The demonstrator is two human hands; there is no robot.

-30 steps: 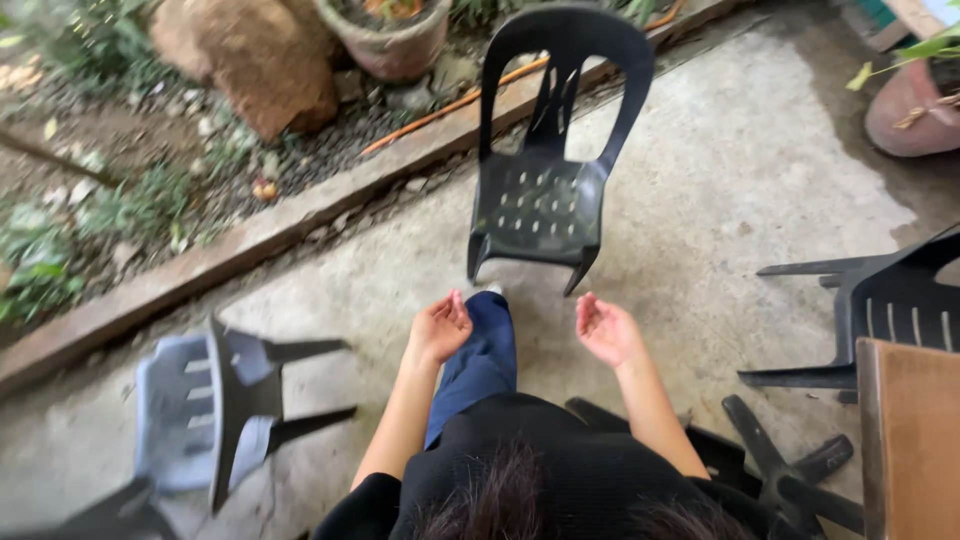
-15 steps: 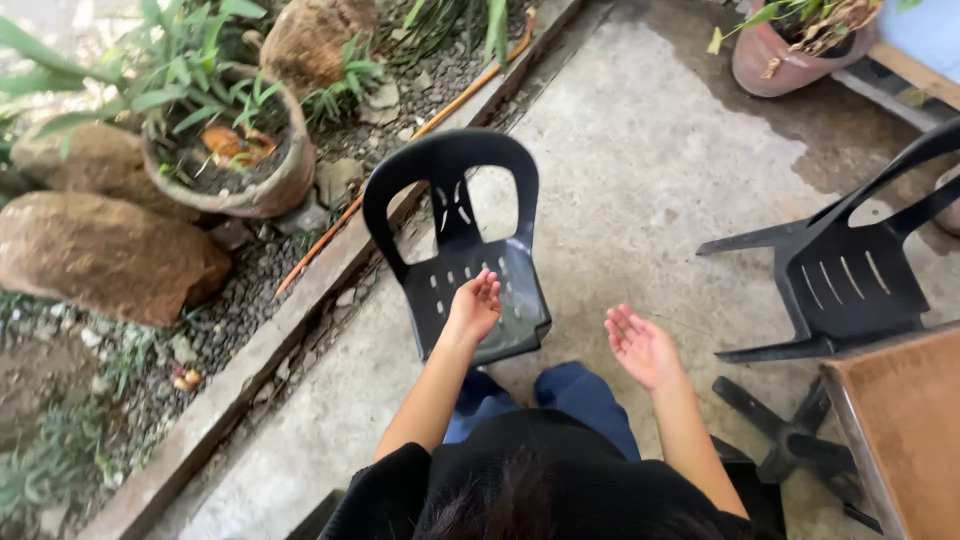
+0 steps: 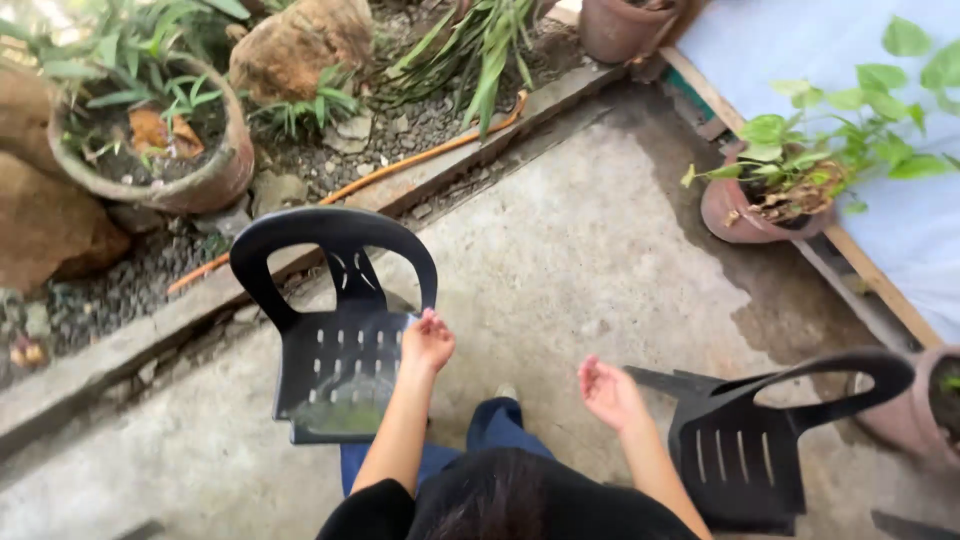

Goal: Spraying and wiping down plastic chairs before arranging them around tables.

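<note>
A concrete patio [image 3: 600, 250] is running alongside a gravel garden bed. A black plastic chair [image 3: 335, 340] is standing upright just in front of the person, and the left hand [image 3: 428, 342] is hovering at its seat edge, fingers loosely curled, grasping nothing. It is probably light and stiff (best gripped at the curved backrest). The right hand [image 3: 608, 392] is hanging open, near a second black chair [image 3: 760, 440]. Potted plants [image 3: 775, 185] are standing beyond.
</note>
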